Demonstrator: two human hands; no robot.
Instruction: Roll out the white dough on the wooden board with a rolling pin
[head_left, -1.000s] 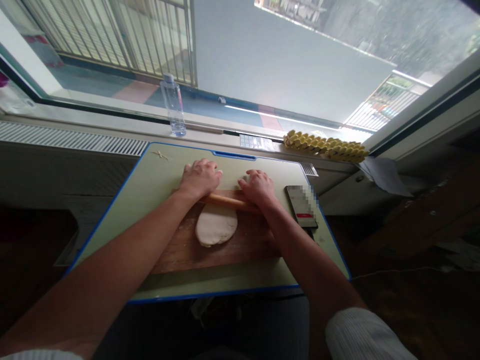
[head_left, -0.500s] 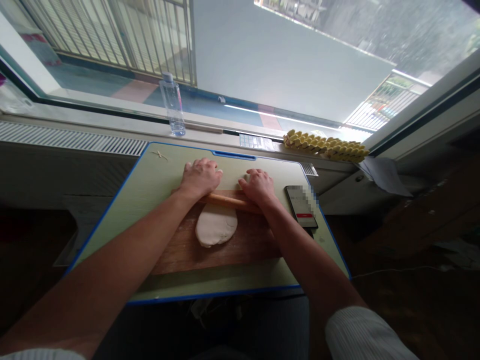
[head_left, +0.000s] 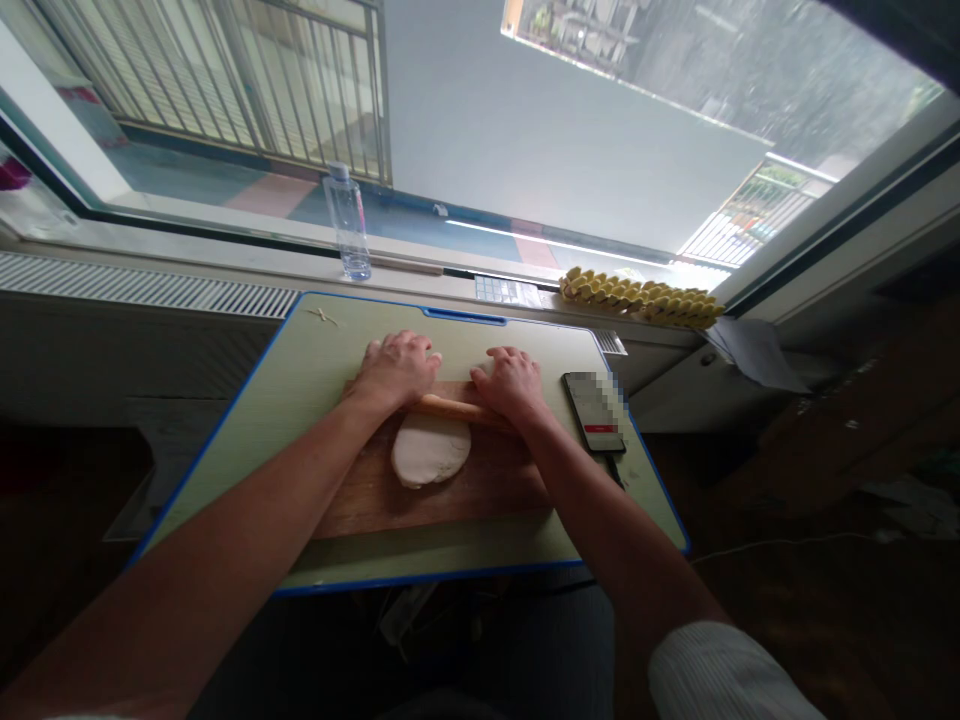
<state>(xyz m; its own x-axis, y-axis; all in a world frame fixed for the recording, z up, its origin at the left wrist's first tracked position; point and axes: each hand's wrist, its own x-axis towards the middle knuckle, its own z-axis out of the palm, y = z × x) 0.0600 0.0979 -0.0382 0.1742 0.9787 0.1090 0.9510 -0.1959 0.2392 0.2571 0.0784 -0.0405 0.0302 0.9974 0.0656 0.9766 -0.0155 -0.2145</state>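
Note:
A white piece of dough (head_left: 431, 455), flattened and rounded, lies on a brown wooden board (head_left: 450, 500). Across its far edge runs a wooden rolling pin (head_left: 457, 408). Over the pin's left end lies my left hand (head_left: 397, 368), the heel of the palm on it and the fingers reaching forward beyond it, not wrapped round it. At the other end my right hand (head_left: 514, 380) rests the same way, fingers apart and bent a little downward. Both pin ends are hidden under my hands and wrists.
The board sits on a small pale green table (head_left: 360, 575) with a blue rim. A phone (head_left: 592, 415) lies at the right with a cable. On the windowsill stand a plastic bottle (head_left: 349, 225) and yellow egg trays (head_left: 637, 298). Thin scraps (head_left: 322, 317) lie at the far left corner.
The whole view has shifted slightly. Both hands stay on the rolling pin, which still lies over the dough's far edge with little visible movement.

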